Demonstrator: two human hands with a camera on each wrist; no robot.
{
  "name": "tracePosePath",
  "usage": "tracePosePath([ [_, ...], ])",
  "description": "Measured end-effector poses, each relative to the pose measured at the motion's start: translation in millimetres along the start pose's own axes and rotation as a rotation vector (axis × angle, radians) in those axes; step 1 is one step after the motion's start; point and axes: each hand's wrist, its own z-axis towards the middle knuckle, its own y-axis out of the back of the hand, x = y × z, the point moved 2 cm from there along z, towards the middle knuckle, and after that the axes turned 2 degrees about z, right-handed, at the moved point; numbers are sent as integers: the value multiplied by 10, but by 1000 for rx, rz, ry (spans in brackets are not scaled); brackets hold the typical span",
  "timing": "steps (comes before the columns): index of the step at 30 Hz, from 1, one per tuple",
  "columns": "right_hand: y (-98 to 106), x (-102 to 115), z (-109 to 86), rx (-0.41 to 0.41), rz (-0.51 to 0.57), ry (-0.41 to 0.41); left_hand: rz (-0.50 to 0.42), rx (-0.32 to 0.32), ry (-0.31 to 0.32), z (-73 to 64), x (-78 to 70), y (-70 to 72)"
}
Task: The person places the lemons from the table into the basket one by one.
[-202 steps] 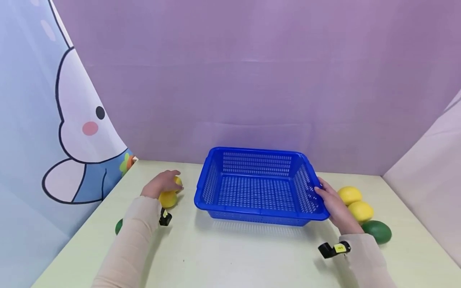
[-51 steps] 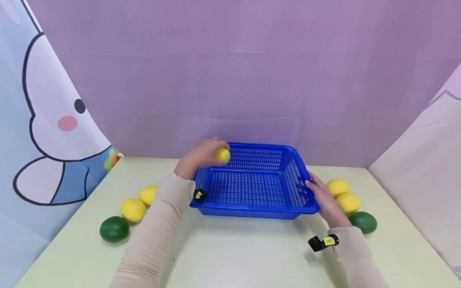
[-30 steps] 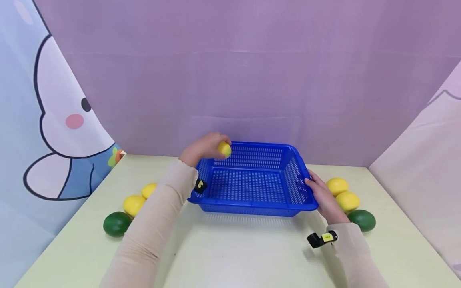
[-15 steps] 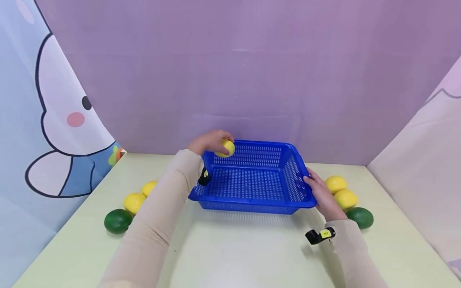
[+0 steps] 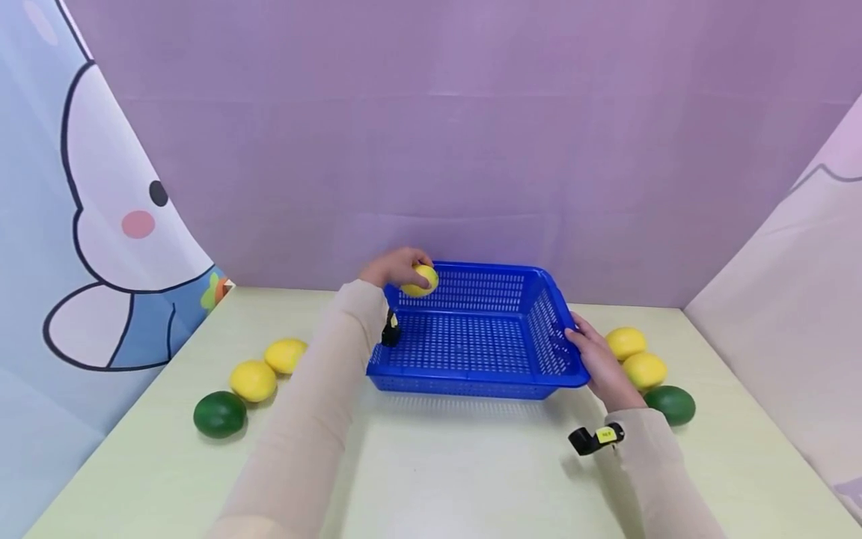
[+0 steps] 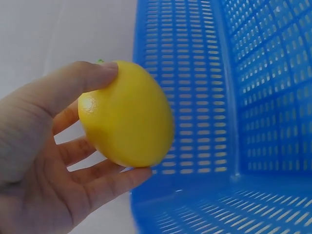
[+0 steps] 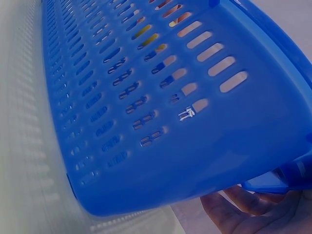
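Note:
My left hand holds a yellow lemon between thumb and fingers, above the back left corner of the blue plastic basket. In the left wrist view the lemon has a small green bit by the thumb tip, and the basket's slotted wall lies just beyond it. My right hand grips the basket's right rim, thumb over the edge; the right wrist view has its fingers at the rim. From the head, the basket's visible inside is bare, though my left hand and sleeve cover its left side.
Left on the pale table lie two lemons and a dark green oval fruit. Right, beside my forearm, lie two more lemons and another green fruit. A purple cloth hangs close behind the basket.
Earlier my left hand was at the lemons on the left of the table; it then carried one over the basket. During the last second it has shifted only slightly. My right hand stays on the rim.

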Motion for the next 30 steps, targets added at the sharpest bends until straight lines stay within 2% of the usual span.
tracePosePath([
  [4,3,0,-5,1,-2,2,5,2,31,21,-7,-79],
  [12,-34,-2,-31,-5,-26,-20,-146,48,176,15,77,-191],
  [16,-39,-1,-39,-3,-32,-15,-144,58,238,68,175,-240],
  [19,-42,8,-39,-3,-32,-8,-109,67,260,103,231,-271],
  [23,-50,15,-37,0,-32,-6,-100,79,285,100,242,-309],
  [30,-45,-5,-35,-3,-19,-17,-136,70,381,57,229,-397],
])
